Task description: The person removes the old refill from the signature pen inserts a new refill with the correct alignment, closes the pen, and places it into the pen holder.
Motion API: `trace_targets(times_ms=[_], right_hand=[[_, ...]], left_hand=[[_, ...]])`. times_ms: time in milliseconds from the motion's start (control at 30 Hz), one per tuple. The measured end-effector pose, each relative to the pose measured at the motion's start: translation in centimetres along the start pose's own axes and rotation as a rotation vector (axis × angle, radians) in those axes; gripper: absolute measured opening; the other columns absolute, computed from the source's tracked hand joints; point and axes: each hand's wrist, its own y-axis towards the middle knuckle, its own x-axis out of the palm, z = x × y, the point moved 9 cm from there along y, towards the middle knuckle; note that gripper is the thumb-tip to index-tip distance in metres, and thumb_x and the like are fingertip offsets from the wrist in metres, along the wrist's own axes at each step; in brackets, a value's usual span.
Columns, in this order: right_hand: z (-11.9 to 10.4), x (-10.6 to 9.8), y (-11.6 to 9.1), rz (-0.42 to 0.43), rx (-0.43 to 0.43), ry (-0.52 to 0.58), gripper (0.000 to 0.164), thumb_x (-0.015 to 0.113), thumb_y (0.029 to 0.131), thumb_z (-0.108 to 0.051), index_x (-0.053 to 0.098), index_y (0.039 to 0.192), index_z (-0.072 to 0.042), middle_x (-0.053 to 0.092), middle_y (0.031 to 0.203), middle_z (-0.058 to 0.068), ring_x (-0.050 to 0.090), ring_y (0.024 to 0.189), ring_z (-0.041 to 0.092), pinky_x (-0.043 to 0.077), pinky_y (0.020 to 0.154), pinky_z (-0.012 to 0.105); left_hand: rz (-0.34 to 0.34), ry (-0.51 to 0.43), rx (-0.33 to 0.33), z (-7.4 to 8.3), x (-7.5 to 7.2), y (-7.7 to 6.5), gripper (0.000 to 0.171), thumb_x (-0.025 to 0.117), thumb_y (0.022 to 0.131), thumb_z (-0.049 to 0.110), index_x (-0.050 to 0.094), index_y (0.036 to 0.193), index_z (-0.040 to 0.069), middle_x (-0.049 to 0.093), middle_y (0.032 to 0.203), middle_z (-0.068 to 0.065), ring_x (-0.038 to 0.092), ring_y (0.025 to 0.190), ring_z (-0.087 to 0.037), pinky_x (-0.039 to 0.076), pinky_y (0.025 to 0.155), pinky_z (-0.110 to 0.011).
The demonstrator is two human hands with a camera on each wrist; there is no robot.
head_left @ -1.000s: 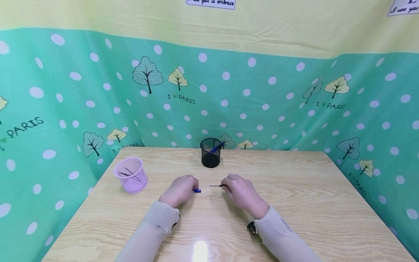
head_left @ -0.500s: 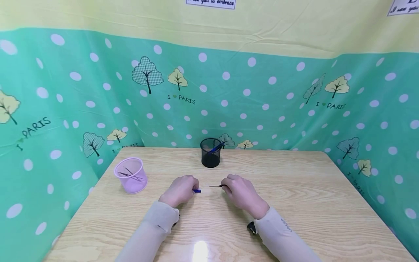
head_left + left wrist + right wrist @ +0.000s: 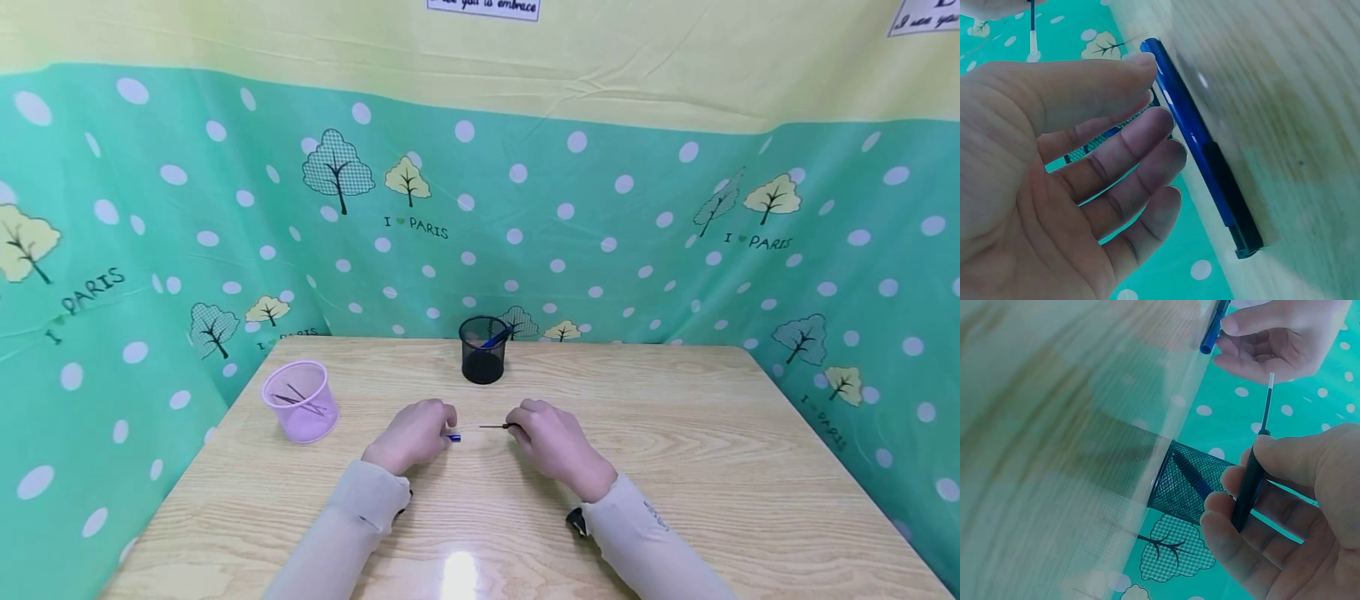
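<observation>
A blue pen barrel [image 3: 1188, 128] with a dark clip lies on the table beside my left hand [image 3: 414, 431]. In the left wrist view, the thumb tip overlaps one end of the barrel; the other fingers are loosely bent and spread along it. The right wrist view shows the barrel's hollow end facing my right hand [image 3: 551, 437]. Thumb and fingers of that hand pinch a dark pen grip section [image 3: 1249, 495], from which a thin refill [image 3: 1267, 407] with a pale end sticks out toward the left hand. A short gap separates refill and barrel.
Behind the hands, a black mesh pen cup [image 3: 482, 367] holds blue pens. At the left stands a lilac mesh cup [image 3: 309, 427] with several thin dark sticks in it. The wooden table [image 3: 712, 450] meets a patterned green curtain [image 3: 600, 217] at its back edge.
The fingers of my left hand have loosened and lifted slightly off the blue barrel. The right hand and the refill stay where they were.
</observation>
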Motion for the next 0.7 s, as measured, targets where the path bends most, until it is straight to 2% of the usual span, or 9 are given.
trace_targets(times_ms=[300,567,700], right_hand=[[-0.1,0.0,0.0,0.005,-0.009,-0.001,0.007,0.068,0.088,-0.014,0.070,0.090,-0.020,0.056,0.078,-0.011,0.056,0.072,0.008,0.048,0.057,0.028],[-0.2,0.1,0.0,0.004,-0.005,0.001,0.007,0.068,0.088,-0.013,0.070,0.090,-0.020,0.056,0.078,-0.010,0.056,0.071,0.008,0.048,0.057,0.028],[-0.2,0.1,0.0,0.001,-0.001,0.003,0.007,0.068,0.088,-0.014,0.070,0.090,-0.020,0.055,0.078,-0.011,0.055,0.071,0.007,0.048,0.057,0.027]], left_hand=[[0.042,-0.009,0.055,1.1,-0.9,-0.2,0.022,0.070,0.079,0.006,0.070,0.101,0.009,0.060,0.088,0.000,0.055,0.076,-0.015,0.049,0.073,-0.034],[0.029,-0.070,0.076,2.0,-1.4,-0.4,0.021,0.071,0.083,0.009,0.069,0.103,0.007,0.058,0.089,-0.001,0.055,0.080,-0.015,0.049,0.074,-0.032],[0.034,-0.069,0.092,2.4,-1.5,-0.5,0.021,0.072,0.084,0.011,0.069,0.104,0.006,0.059,0.091,-0.001,0.055,0.081,-0.015,0.049,0.075,-0.032]])
